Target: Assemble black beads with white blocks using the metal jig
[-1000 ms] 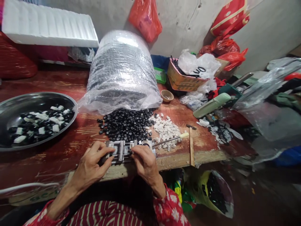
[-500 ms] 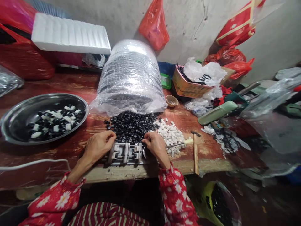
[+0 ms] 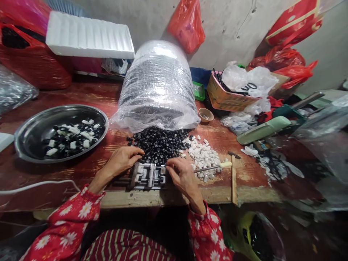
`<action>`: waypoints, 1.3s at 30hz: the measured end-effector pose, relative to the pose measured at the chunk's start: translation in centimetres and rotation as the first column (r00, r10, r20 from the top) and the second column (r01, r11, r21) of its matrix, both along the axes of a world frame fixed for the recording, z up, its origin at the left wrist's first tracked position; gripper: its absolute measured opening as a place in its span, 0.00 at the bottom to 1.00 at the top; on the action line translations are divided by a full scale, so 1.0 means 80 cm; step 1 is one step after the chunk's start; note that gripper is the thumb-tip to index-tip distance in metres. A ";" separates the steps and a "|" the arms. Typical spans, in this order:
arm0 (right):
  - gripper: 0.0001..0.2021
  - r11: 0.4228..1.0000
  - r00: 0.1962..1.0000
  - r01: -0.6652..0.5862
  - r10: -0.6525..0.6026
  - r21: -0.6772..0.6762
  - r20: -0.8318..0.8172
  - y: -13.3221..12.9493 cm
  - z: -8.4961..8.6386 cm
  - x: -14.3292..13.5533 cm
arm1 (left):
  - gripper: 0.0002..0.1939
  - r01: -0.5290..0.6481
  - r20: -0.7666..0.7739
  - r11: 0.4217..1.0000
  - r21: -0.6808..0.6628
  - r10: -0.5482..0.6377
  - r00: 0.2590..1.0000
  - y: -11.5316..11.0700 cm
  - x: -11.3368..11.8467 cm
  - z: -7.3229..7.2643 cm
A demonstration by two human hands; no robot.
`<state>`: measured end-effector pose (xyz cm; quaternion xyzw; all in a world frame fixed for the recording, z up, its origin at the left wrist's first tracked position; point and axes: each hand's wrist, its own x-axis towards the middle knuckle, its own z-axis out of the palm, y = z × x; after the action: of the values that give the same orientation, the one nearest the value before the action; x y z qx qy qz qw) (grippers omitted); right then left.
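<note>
One metal fixture; white bag reads perhaps "40"

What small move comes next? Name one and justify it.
Probably bring the left hand over the metal fixture: it is beside the near left edge of the black pieces, close to the fixture's far left corner, while the right hand is at the fixture's right end. Whether either hand holds a piece is unclear.

Black pieces, white pieces; grey fixture; red sleeves, white-flowered; maroon-and-cream striped clothing; green tray.
</note>
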<state>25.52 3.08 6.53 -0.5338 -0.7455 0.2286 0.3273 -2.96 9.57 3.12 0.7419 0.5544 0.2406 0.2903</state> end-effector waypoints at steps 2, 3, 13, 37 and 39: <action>0.04 1.000 1.000 -0.027 0.027 -0.007 0.006 -0.008 0.002 -0.008 | 0.15 0.006 0.023 1.000 0.020 -0.006 1.000 -0.002 0.000 0.000; 0.04 0.999 0.999 -0.034 0.034 -0.001 0.024 -0.011 0.001 -0.011 | 0.14 0.005 0.032 1.000 0.027 -0.006 0.999 -0.004 -0.001 0.000; 0.02 0.999 0.960 -0.032 0.020 0.036 0.278 -0.004 -0.015 -0.027 | 0.13 0.034 0.043 0.994 0.104 -0.039 0.998 -0.017 -0.015 -0.006; 0.07 1.000 0.987 0.000 -0.002 -0.012 -0.159 -0.016 -0.007 -0.008 | 0.12 -0.128 0.212 0.979 0.160 0.092 0.973 -0.048 0.001 0.015; 0.07 1.000 0.983 0.016 -0.016 -0.002 -0.183 -0.018 -0.008 -0.005 | 0.11 -0.100 0.254 0.984 0.146 0.061 0.965 -0.057 0.004 0.021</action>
<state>25.14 1.68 5.90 -0.5166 -0.7079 0.2744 0.3959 -2.65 5.03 4.78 0.7034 0.5228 0.3863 0.2877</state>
